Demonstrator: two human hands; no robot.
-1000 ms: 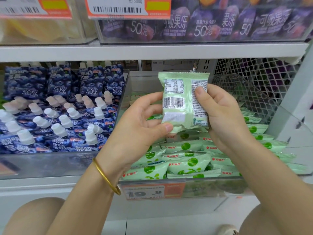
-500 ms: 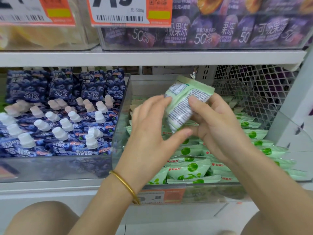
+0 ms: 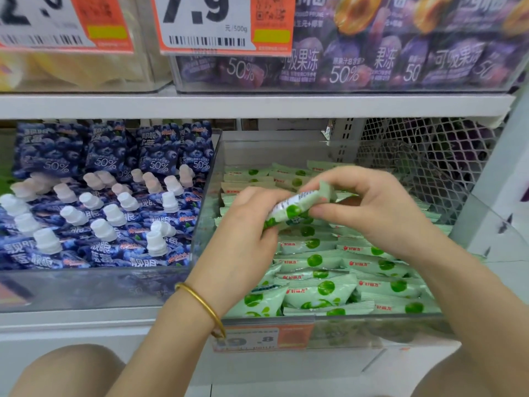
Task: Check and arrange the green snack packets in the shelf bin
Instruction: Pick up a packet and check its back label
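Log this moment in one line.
left hand: grips green snack packet | right hand: pinches its far end | packet: tilted, above clear shelf bin

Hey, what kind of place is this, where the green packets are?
Most likely a shop's snack aisle: barcoded price tags front the shelves, and clear bins hold many identical green packets and blue spouted pouches.

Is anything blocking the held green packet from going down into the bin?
Nothing visible does. The left hand and right hand hold the packet directly over the stacked packets in the open-topped clear bin.
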